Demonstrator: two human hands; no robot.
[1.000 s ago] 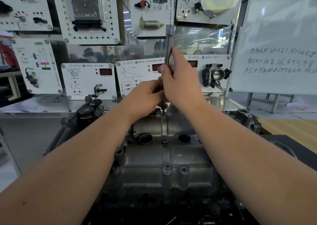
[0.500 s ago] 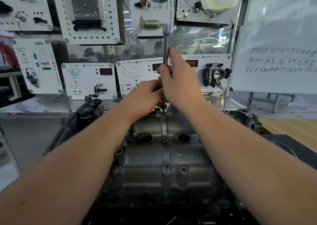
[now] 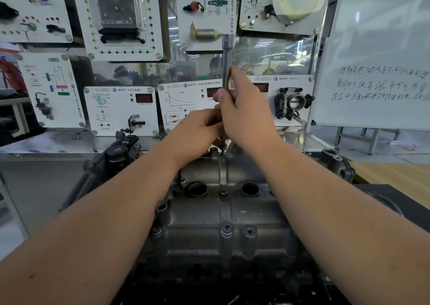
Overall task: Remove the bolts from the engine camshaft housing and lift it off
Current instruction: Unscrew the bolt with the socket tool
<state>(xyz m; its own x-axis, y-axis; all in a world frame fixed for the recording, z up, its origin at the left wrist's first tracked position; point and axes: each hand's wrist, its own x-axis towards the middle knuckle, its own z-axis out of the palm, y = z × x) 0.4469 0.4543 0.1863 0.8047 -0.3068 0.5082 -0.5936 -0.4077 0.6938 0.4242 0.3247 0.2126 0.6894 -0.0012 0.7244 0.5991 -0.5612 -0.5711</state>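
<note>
Right hand [image 3: 244, 116] gripping an upright socket wrench [image 3: 226, 60] at the far edge of the camshaft housing [image 3: 223, 214], left hand [image 3: 197, 130] fingers curled round its lower shaft, bolt [image 3: 226, 230] seated near the front, housing centred on the engine.

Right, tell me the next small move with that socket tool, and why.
Probably keep twisting the upright socket tool to back the far-edge bolt fully out. Its tip sits on that bolt at the camshaft housing, the right hand grips the shaft, the left hand steadies it lower down.
</note>
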